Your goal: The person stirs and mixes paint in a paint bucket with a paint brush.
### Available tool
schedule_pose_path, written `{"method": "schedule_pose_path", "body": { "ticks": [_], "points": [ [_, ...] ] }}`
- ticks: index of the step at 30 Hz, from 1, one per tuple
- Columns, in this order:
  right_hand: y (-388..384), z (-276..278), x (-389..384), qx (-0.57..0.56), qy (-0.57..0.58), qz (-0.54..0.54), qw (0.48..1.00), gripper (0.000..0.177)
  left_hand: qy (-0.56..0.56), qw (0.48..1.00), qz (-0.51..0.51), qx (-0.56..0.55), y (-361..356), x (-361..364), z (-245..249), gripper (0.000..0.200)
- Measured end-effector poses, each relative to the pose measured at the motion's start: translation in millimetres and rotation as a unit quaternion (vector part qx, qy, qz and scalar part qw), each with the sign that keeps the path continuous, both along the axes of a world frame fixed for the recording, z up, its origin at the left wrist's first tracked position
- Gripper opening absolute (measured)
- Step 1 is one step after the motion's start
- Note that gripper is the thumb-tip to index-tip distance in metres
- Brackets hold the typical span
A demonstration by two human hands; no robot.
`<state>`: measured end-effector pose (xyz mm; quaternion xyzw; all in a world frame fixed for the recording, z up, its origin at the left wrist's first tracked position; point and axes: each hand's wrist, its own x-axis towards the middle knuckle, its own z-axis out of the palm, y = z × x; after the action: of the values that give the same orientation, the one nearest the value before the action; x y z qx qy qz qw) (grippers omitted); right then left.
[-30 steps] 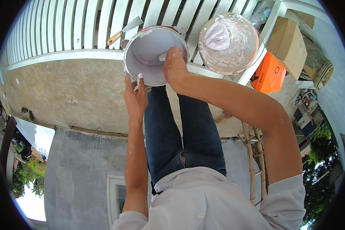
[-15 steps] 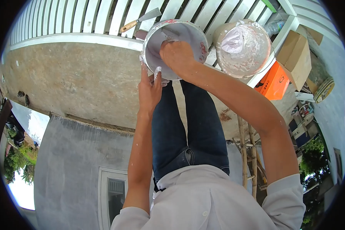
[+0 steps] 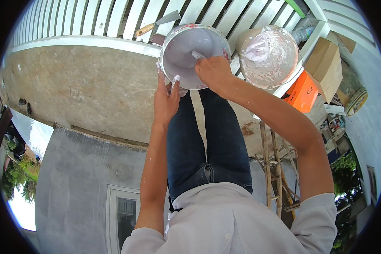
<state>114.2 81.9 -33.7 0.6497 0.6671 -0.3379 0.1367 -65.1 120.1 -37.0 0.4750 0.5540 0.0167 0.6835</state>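
- Upper middle of the frame, and there's the bucket (image 3: 172, 61), mouth facing the camera, its inside coated pale lilac-white.
- Right hand (image 3: 215, 73) is over the lower right of that mouth, fingers curled tight round a pale flat tool (image 3: 196, 54); just its end pokes out, aimed up and left into the bucket.
- Left hand (image 3: 167, 99) has the bucket's lower-left side: fingers part spread, thumb tip smeared white beside the rim, others tucked underneath. How hard they press, I can't tell.
- Now technique! Working the tool well, I'd say, means laying its edge flush to the curved wall and drawing long, even strokes rather than jabbing.
- The support matters just as much: brace firmly against each push so the bucket can't swing, and leave that thumb outside the rim, clear of the edge.
- Smeared fingers could well prove slippery, so a snug grip is worth having.
- Round about: a wooden-handled putty knife (image 3: 157, 24) lies on the white slatted counter (image 3: 84, 41), just upper left of the bucket. Close on the right stands a splattered pail (image 3: 279, 76), a crumpled pale lump (image 3: 257, 48) in or on it; farther right, a cardboard box (image 3: 324, 61) and an orange box (image 3: 301, 93).
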Motion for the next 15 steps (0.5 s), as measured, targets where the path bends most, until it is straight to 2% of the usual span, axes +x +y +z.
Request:
{"method": "schedule_pose_path", "body": {
  "ticks": [4, 7, 10, 15],
  "points": [
    [15.3, -11.4, 23.8, 0.066, -0.028, -0.064, 0.995, 0.008, -0.006, 1.000, -0.004, 0.014, -0.6, 1.6, 0.7, 0.062],
    [40.1, -9.1, 20.0, -0.008, -0.038, -0.080, 0.996, 0.011, -0.008, 1.000, -0.001, -0.004, 1.7, 1.9, 3.5, 0.061],
    [41.3, -25.2, -1.2, 0.105, 0.003, -0.081, 0.991, 0.011, -0.018, 1.000, -0.012, -0.003, 2.2, 1.2, 2.2, 0.061],
    [19.6, -27.3, -28.4, 0.145, 0.058, -0.044, 0.987, 0.016, -0.039, 0.999, 0.007, -0.037, 4.6, -2.3, 2.1, 0.062]
  ]
}}
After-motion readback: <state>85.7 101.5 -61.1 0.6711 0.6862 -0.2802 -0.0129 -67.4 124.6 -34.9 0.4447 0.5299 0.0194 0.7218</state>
